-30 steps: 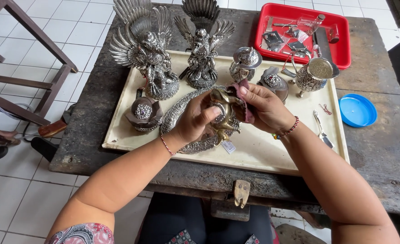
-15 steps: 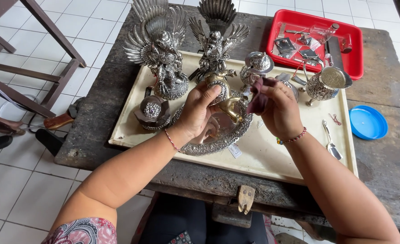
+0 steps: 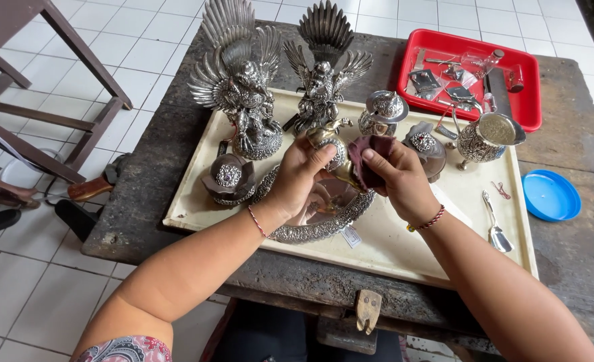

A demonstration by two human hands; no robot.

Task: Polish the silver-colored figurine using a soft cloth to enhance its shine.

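My left hand (image 3: pixel 295 179) grips a small gold-coloured metal figurine (image 3: pixel 329 139) over a cream tray (image 3: pixel 404 245). My right hand (image 3: pixel 403 179) presses a dark maroon cloth (image 3: pixel 367 159) against the figurine's right side. Under both hands lies an oval silver dish (image 3: pixel 324 218) with an embossed rim. A red string bracelet sits on each wrist.
On the tray stand two winged silver statues (image 3: pixel 238 80) (image 3: pixel 324 74), a lidded silver pot (image 3: pixel 384 112), a flower-shaped box (image 3: pixel 228 177), an ornate jug (image 3: pixel 483 137) and a spoon (image 3: pixel 495 224). A red tray of tools (image 3: pixel 471 74) and a blue lid (image 3: pixel 550 194) lie on the wooden table. A wooden stool frame (image 3: pixel 48 87) stands left.
Both hands with the figurine and cloth have shifted slightly up the tray, toward the statues. The cloth now covers the figurine's right side. The camera has moved closer.
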